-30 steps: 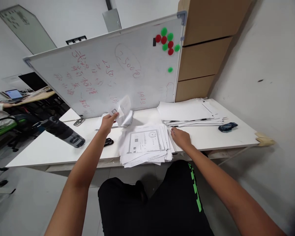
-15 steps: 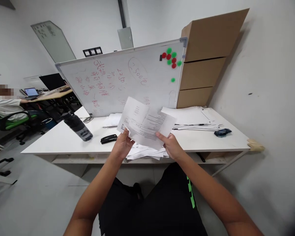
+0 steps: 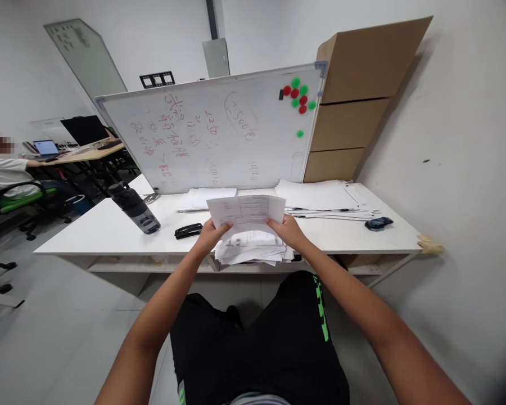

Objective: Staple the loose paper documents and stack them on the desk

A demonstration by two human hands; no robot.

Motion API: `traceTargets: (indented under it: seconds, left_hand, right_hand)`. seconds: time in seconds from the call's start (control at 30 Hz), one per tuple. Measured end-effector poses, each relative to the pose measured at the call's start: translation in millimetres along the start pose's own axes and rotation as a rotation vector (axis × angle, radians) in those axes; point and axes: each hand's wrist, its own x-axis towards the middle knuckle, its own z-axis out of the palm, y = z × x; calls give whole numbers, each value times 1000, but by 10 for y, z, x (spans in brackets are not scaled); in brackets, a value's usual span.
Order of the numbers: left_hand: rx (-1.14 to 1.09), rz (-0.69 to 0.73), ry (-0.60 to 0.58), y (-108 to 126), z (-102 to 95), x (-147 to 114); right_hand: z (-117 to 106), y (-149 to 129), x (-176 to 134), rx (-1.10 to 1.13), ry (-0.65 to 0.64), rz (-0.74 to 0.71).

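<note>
From where I stand, the person's left hand (image 3: 211,236) and right hand (image 3: 290,230) grip a printed sheet (image 3: 247,209) by its sides, mid-frame, over a loose paper stack (image 3: 251,252). Left of centre sit a black stapler (image 3: 188,230) and dark bottle (image 3: 135,209); a scribbled whiteboard (image 3: 265,152) spans upper centre, cardboard boxes (image 3: 349,124) upper right.

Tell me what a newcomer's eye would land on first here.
Probably the big whiteboard standing along the back of the desk, with red handwriting and a cluster of red and green round magnets near its upper right corner. Next, the printed sheet at the centre, held by the left hand and right hand above a paper stack at the desk's front edge.
</note>
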Motion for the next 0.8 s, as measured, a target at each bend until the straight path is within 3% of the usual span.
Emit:
traceTargets:
  seconds: [0.1,0.27,0.37,0.5,0.63,0.8]
  left_hand:
    - [258,-1,19,-282,54,-52]
    - [564,35,44,-452,19,-125]
    - [542,18,24,-436,-4,-137]
    - [321,-22,-33,-377,-83,-143]
    - [310,-16,32,-346,-320,-121]
    - [814,146,315,-544,-830,5]
  right_hand:
    - [107,217,-23,-58,-22,53]
    - [141,384,-112,-161,11,-62]
    - [103,370,-160,-166,-4,-85]
    - [6,275,-182,-91,-54,56]
    - [-80,243,-167,24,-90,240]
    - [-55,319,-136,165,-102,357]
